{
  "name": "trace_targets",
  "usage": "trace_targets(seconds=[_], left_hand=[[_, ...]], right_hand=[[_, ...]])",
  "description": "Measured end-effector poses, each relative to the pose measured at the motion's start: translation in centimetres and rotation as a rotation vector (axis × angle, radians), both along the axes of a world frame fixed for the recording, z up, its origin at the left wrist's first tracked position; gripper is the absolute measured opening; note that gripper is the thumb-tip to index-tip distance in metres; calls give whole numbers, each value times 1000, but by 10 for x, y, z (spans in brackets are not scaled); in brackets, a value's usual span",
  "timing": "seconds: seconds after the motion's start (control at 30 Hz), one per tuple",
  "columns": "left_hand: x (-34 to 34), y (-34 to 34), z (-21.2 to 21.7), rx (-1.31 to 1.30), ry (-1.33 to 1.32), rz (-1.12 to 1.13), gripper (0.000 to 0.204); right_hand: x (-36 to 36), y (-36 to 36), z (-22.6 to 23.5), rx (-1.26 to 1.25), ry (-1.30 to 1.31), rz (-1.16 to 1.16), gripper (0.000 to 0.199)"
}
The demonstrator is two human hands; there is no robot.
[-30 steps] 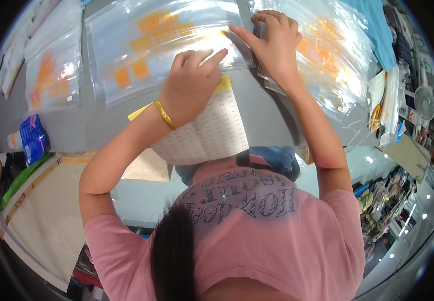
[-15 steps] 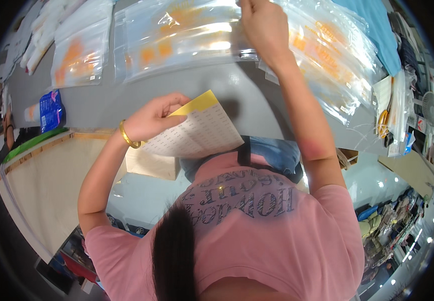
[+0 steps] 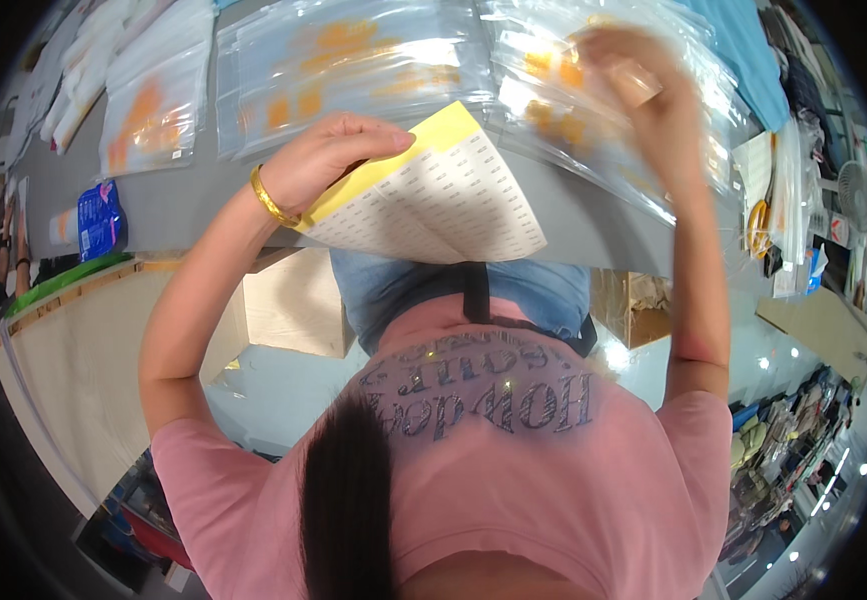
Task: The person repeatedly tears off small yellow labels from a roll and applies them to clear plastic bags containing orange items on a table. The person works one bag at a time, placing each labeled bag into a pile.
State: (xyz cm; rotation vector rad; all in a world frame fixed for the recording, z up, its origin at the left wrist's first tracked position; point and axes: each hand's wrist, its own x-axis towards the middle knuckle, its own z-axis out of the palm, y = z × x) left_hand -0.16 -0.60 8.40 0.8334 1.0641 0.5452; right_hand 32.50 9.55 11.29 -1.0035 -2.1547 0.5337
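Blue packet [image 3: 102,221]: one, on the gray table [image 3: 178,205], well left of your label sheet [image 3: 438,200].
Left bags [image 3: 158,110]: one stack of clear bags with orange print, beyond the sheet to its left; overlap keeps you from counting them.
Left box [image 3: 298,305]: one, pale wood, below the sheet's left end.
Left hand [image 3: 328,160]: closed on the sheet's yellow edge, thumb on top; one gold bracelet [image 3: 271,197] at your wrist.
Middle bags [image 3: 353,65]: one spread stack, just beyond the sheet.
Label sheet: one, yellow-edged, tilted before your lap, blocking your view of the table's near edge.
Right bags [image 3: 543,105]: one spread stack, beyond the sheet to its right, partly covered by your right hand.
Right hand [image 3: 658,110]: blurred, fingers bent; you cannot tell whether it holds anything.
Scissors [image 3: 758,230]: one orange-handled pair, well right of the sheet.
Fan [image 3: 858,190]: one, farther right.
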Motion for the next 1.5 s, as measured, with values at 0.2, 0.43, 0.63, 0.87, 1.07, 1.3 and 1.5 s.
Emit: trace_targets(seconds=[0.2,0.43,0.63,0.87,1.07,1.3,1.5], left_hand=[[10,8,1,188,50,-74,30],[8,17,-13,177,13,-99,30],[6,23,-19,315,128,-174,29],[8,34,-36,710,551,-220,23],[9,36,-73,1366,782,-388,9],[8,21,-81,1357,832,-296,10],[14,27,-78,1416,1000,-366,9]], right_hand=[[-68,-65,-43,-21,60,223,24],[-80,-65,-45,37,76,136,19],[-82,-61,-68,37,117,147,20],[-79,-57,-31,-172,215,78,11],[-83,-5,-55,-571,383,-162,9],[-97,3,-118,-283,63,-154,10],[-101,2,-107,-15,-221,-203,27]])
